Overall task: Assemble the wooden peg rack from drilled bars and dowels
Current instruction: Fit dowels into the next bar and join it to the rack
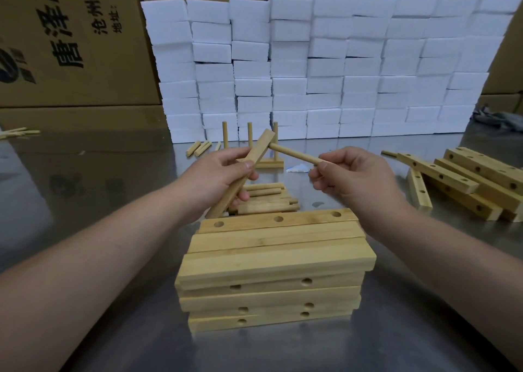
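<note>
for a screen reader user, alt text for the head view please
The left hand holds a tilted bar while the right hand holds a dowel against its upper end, above a stack of bars on a metal table.

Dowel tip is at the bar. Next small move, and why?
Probably push the round wooden dowel straight into the tilted wooden bar: the right hand pinches its free end, its tip meets the bar's upper end, and the left hand grips the bar.

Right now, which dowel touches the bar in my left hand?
The dowel pinched in your right hand; its far end meets the bar. Others lie loose or stand in the rack.
</note>
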`<state>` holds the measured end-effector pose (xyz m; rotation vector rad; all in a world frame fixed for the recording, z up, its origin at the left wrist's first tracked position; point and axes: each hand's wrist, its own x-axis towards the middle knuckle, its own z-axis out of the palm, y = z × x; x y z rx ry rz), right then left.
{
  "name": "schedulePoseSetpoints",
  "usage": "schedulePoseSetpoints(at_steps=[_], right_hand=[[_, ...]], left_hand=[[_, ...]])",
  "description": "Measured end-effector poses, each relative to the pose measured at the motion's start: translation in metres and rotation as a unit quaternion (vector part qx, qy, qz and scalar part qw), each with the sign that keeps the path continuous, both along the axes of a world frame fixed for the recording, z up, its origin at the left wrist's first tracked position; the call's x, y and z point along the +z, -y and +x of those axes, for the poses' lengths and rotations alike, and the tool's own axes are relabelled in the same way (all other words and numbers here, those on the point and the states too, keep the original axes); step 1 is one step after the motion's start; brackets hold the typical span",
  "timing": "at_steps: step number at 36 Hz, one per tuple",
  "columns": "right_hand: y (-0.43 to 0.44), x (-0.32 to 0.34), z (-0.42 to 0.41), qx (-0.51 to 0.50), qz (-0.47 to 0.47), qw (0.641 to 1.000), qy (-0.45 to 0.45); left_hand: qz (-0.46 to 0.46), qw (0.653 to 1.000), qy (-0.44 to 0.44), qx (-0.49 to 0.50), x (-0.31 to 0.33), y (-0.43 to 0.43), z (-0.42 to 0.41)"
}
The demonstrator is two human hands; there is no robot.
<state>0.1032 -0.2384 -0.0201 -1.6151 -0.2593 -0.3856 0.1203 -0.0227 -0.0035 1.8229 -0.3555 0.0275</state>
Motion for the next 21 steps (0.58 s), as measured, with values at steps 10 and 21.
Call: schedulePoseSetpoints(at_steps=[10, 21], right_hand=[[-0.003, 0.008, -0.010, 0.023, -0.121, 0.992, 0.031], [-0.005, 0.009, -0.012, 0.000, -0.111, 0.992, 0.056]], left_hand=[[0.001, 1.000, 0.026, -0.007, 0.008, 0.004, -0.006], [0.013, 0.999, 0.037, -0.006, 0.011, 0.006, -0.008]])
